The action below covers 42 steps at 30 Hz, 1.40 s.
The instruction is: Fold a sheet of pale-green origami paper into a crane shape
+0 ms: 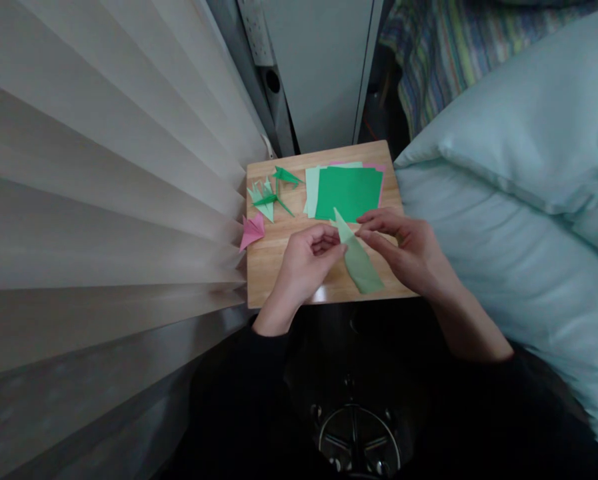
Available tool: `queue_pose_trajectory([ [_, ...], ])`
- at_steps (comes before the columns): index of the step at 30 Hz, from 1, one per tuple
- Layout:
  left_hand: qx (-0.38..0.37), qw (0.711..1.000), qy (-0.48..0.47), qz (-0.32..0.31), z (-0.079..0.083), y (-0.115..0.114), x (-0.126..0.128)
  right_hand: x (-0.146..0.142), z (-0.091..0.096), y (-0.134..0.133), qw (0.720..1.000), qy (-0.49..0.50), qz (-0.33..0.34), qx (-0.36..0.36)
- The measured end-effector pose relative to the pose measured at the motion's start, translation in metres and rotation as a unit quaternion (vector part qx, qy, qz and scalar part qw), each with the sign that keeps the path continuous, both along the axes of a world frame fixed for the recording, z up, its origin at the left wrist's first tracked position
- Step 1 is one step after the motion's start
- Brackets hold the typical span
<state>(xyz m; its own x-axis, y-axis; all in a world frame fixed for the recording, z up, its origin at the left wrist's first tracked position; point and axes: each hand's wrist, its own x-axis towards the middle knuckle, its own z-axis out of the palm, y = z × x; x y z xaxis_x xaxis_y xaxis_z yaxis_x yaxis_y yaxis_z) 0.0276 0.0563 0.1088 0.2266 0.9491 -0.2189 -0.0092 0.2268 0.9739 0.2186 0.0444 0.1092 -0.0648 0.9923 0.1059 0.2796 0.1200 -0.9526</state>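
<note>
A folded light-green origami paper (361, 265), long and pointed at its upper end, is held at a slant above the front of the small wooden table. My left hand (309, 257) grips its left edge, thumb in front and the other fingers curled behind. At the paper's right edge, near the upper part, the thumb and fingertips of my right hand (403, 247) come together in a pinch. Just beyond my hands lies a stack of square sheets, with a dark green sheet (349, 192) on top and light-green and pink edges showing beneath.
Folded paper cranes, dark green (287, 176), pale green (263, 208) and pink (252, 231), sit on the left of the wooden table (279, 267). A pleated curtain (129, 200) borders the left side. Pale blue bedding (479, 220) lies at the right, a grey cabinet (323, 73) behind.
</note>
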Motion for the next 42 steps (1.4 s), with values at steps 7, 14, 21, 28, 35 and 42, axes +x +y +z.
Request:
queue_pose_trajectory([
  [7,-0.016,0.991,-0.018,0.134,0.005,0.005,-0.004,-0.005,0.005,-0.004,0.999,-0.007,-0.017,0.028],
  [14,-0.042,0.987,-0.012,0.155,0.001,0.004,-0.002,-0.01,-0.001,-0.005,1.0,0.012,-0.011,-0.015],
  [21,-0.024,0.989,-0.005,0.143,-0.003,0.005,-0.002,-0.009,-0.001,-0.005,1.0,0.012,-0.01,-0.021],
  [28,-0.022,0.988,-0.011,0.15,-0.003,0.004,-0.004,-0.003,-0.007,-0.002,0.999,-0.013,-0.033,0.02],
  [35,-0.02,0.991,-0.009,0.133,0.0,0.004,-0.007,-0.003,-0.006,-0.002,1.0,0.012,-0.019,-0.006],
  [42,0.055,0.988,0.072,0.125,-0.005,0.004,-0.001,-0.01,-0.009,-0.004,0.999,-0.026,-0.017,0.039],
])
